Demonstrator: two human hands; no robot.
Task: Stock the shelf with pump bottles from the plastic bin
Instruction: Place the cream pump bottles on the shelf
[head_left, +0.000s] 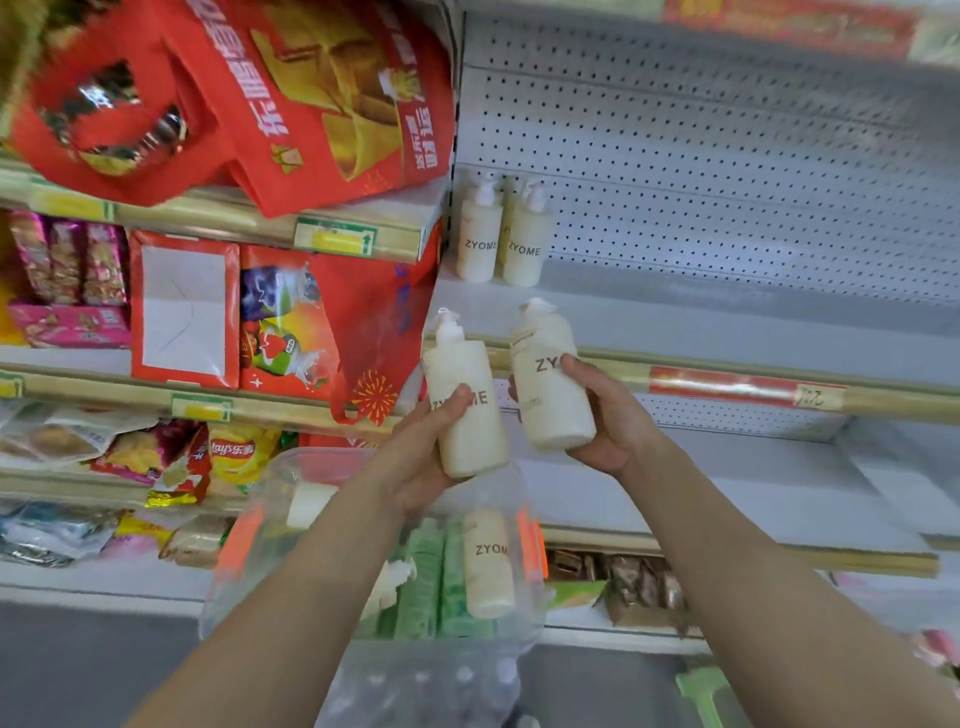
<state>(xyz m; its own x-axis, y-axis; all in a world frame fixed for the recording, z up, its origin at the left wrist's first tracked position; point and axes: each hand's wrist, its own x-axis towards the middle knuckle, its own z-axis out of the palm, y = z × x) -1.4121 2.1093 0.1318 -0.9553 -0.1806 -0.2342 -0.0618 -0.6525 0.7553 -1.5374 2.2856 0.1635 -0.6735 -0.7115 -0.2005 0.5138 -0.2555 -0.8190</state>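
My left hand (415, 452) grips a cream pump bottle (470, 421) marked ZYOME, held upright in front of the shelf edge. Beside it, my right hand (608, 415) holds a second cream pump bottle (548, 384), tilted slightly left. Two matching bottles (501, 239) stand at the far left of the white shelf (727, 322), against its perforated back panel. Below my arms sits the clear plastic bin (270, 525) with orange handles, and at least one more bottle (488, 561) lies inside it.
Red gift bags (291, 88) and red boxes (184, 312) fill the shelves to the left, with snack packets (228, 457) below them. A gold price rail (779, 389) runs along the shelf's front edge. Brown packets (623, 577) lie on the lower shelf at right.
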